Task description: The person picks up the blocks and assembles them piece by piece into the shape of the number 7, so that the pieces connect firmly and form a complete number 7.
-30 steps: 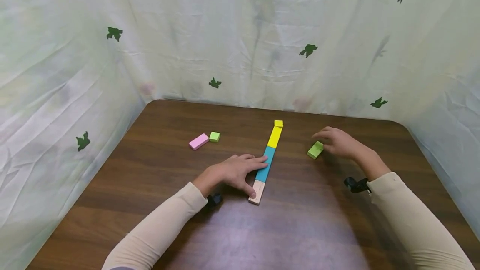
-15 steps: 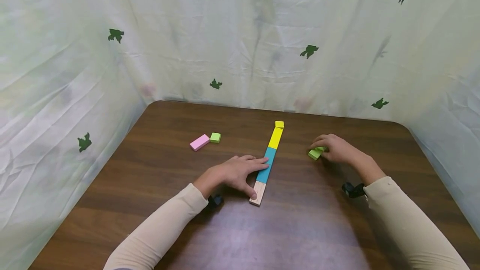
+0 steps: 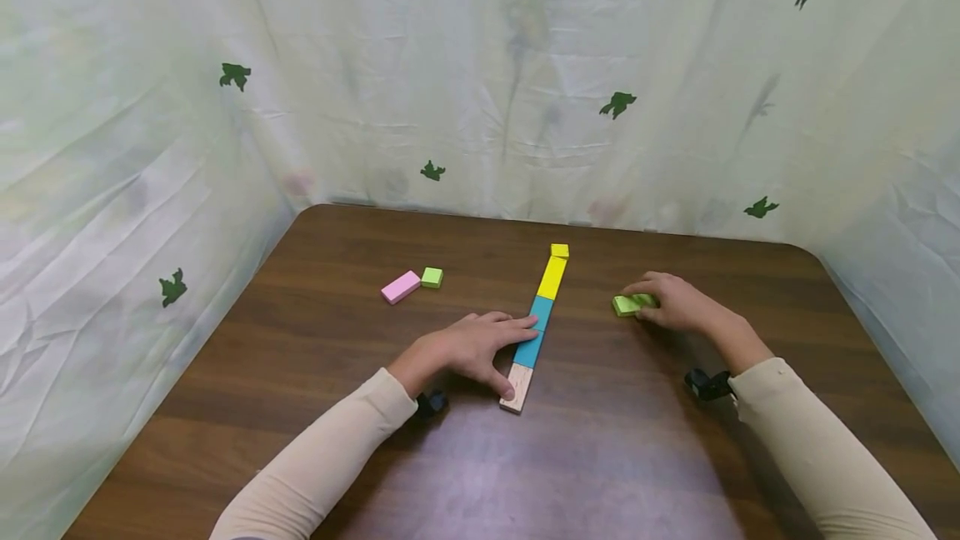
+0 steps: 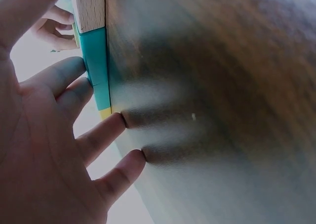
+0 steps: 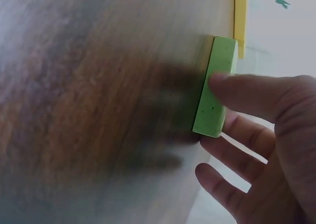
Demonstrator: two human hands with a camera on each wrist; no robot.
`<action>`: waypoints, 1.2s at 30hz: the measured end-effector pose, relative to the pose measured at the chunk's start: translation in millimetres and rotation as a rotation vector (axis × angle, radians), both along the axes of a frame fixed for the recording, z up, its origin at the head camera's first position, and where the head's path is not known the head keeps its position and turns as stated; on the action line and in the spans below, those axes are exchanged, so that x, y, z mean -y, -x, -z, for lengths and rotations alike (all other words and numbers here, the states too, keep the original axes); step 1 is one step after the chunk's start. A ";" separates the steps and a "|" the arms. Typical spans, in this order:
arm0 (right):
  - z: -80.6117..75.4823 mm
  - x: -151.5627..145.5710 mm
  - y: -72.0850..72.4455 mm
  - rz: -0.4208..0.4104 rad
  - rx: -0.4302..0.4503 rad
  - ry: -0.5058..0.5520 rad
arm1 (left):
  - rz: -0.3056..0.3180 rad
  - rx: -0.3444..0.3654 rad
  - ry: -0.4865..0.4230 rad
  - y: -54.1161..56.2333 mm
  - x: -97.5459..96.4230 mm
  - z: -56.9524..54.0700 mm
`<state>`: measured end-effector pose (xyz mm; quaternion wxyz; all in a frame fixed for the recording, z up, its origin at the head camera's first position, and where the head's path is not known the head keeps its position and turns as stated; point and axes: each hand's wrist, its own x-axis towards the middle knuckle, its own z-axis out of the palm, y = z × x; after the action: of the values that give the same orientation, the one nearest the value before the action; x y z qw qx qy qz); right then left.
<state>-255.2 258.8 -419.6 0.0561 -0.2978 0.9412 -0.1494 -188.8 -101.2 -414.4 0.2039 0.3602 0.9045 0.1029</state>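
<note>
A straight row of flat wooden blocks runs away from me: a plain wood block [image 3: 521, 377] nearest, two blue blocks [image 3: 528, 352], a long yellow block [image 3: 551, 277] and a small yellow block [image 3: 559, 251] at the far end, slightly askew. My left hand [image 3: 471, 347] lies spread over the row's near part, thumb on the plain block and two fingers on the blue ones. In the left wrist view its other two fingertips [image 4: 136, 157] meet the table. To the right, my right hand [image 3: 681, 303] pinches a long green block [image 5: 216, 93] between thumb and fingers, low at the tabletop.
A pink block [image 3: 401, 287] and a small green block [image 3: 431, 277] lie close together left of the row. The brown table [image 3: 600, 448] ends at the back before a pale curtain [image 3: 480, 90] with green leaf shapes, which also hangs at both sides.
My right hand has come down onto the long green block and taken hold of it. That block has turned from slanting to nearly crosswise. The left hand stays in place.
</note>
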 end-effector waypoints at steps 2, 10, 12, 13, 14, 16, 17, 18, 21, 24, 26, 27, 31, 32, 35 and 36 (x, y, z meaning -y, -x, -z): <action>0.4 0.4 -0.4 -0.003 -0.009 0.005 | -0.003 0.000 -0.002 0.3 0.0 0.3; 1.8 -0.9 0.2 0.000 -0.030 -0.004 | -0.006 0.009 -0.006 -0.5 0.4 -1.7; 1.9 -0.9 0.1 -0.003 -0.035 0.000 | -0.006 0.007 -0.006 -0.4 0.8 -1.7; 1.9 -0.7 -0.2 -0.002 -0.035 0.001 | -0.006 0.007 -0.006 -0.2 0.9 -1.7; 2.2 -0.4 -0.4 -0.001 -0.035 0.000 | -0.006 0.008 -0.007 -0.2 1.2 -1.6; 2.5 0.1 -0.7 0.002 -0.032 -0.001 | -0.004 0.009 -0.005 -0.1 1.5 -1.3; 2.5 0.4 -0.9 0.004 -0.031 -0.002 | -0.005 0.007 -0.005 0.1 1.6 -1.1; 2.7 0.6 -1.0 0.007 -0.029 -0.003 | -0.005 0.007 -0.005 0.1 1.7 -1.2; 3.1 1.0 -1.2 0.013 -0.025 -0.004 | -0.004 0.005 -0.003 0.4 1.8 -1.0; 2.9 1.3 -1.9 0.020 -0.018 -0.007 | -0.001 0.001 0.002 0.9 1.4 -0.7; 2.6 1.3 -2.6 0.024 -0.013 -0.009 | -0.001 0.001 0.003 1.0 0.9 -0.8; 2.6 1.3 -3.0 0.027 -0.011 -0.009 | 0.000 0.002 0.003 1.2 0.6 -0.7; 2.9 0.8 -4.3 0.030 -0.015 -0.006 | -0.003 0.006 0.003 1.4 0.0 -0.7; 3.1 0.7 -4.5 0.028 -0.016 -0.006 | -0.003 0.008 0.003 1.5 -0.1 -0.5; 3.1 0.3 -5.3 0.027 -0.017 -0.003 | -0.004 0.007 0.007 1.5 -0.1 -0.1; 3.0 0.1 -5.7 0.028 -0.016 -0.001 | -0.005 0.007 0.007 1.6 -0.1 -0.1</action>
<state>-249.5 258.7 -422.6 0.0466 -0.2858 0.9458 -0.1473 -190.3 -101.1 -414.2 0.2081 0.3571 0.9049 0.1015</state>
